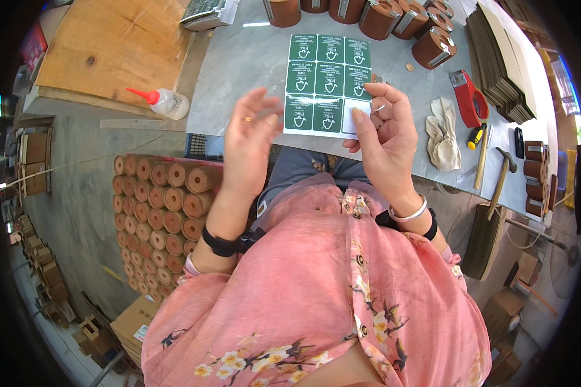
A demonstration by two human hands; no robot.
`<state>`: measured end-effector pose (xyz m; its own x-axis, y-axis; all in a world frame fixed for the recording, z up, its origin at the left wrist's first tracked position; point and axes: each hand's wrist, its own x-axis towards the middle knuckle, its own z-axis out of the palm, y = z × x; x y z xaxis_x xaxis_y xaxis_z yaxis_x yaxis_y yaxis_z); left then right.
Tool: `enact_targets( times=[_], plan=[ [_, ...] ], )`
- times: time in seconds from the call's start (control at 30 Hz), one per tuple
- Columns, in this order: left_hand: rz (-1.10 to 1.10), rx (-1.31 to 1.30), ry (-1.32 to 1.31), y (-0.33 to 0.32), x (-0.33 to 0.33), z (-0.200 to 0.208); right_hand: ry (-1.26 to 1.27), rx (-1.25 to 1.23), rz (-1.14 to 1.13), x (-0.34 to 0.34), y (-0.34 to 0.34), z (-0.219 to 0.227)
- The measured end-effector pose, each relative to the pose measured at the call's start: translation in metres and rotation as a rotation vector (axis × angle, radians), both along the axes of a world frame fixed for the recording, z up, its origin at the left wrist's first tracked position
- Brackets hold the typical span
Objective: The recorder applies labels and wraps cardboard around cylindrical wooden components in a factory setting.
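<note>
My right hand (388,132) pinches the lower right corner of a sheet of stickers (315,97), thumb in front and fingers behind. Green labels with white print fill the sheet in rows; the lower right place shows bare white backing. Close to the sheet's left edge, my left hand (248,132) is raised with loosely bent, slightly blurred fingers apart. I see nothing held in it. The sheet is over the near edge of the grey table (229,71). Beyond it stand several brown cylinders (377,19) with metal fittings.
A glue bottle (164,103) with a red nozzle lies at left by a wooden board (110,45). To the right are a red tape dispenser (468,100), cream gloves (443,138), a hammer (500,177) and stacked cardboard (500,68). Brown tubes (164,200) are piled below left.
</note>
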<state>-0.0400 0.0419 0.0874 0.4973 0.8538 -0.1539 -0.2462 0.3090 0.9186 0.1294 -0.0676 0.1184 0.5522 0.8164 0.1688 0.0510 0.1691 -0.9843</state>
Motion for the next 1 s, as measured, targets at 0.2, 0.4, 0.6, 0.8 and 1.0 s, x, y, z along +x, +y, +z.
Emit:
enact_targets(
  times=[0.2, 0.4, 0.6, 0.8, 1.0],
  plan=[
    [-0.317, -0.375, -0.292, 0.011, -0.01, -0.005, -0.041, -0.053, 0.066, 0.003, 0.012, -0.013],
    [-0.198, -0.198, -0.147, 0.006, -0.005, -0.001, -0.833, 0.019, -0.152, 0.003, 0.016, -0.012],
    [-0.187, -0.038, -0.104, -0.002, 0.001, 0.004, -0.96, 0.028, 0.012, -0.007, 0.013, -0.009],
    [-0.236, 0.111, -0.029, -0.001, -0.003, 0.008, -0.898, 0.007, 0.081, -0.005, 0.012, -0.01],
    [-0.274, 0.145, -0.02, -0.001, -0.005, 0.009, -0.871, -0.01, 0.125, -0.001, 0.01, -0.006]
  ],
)
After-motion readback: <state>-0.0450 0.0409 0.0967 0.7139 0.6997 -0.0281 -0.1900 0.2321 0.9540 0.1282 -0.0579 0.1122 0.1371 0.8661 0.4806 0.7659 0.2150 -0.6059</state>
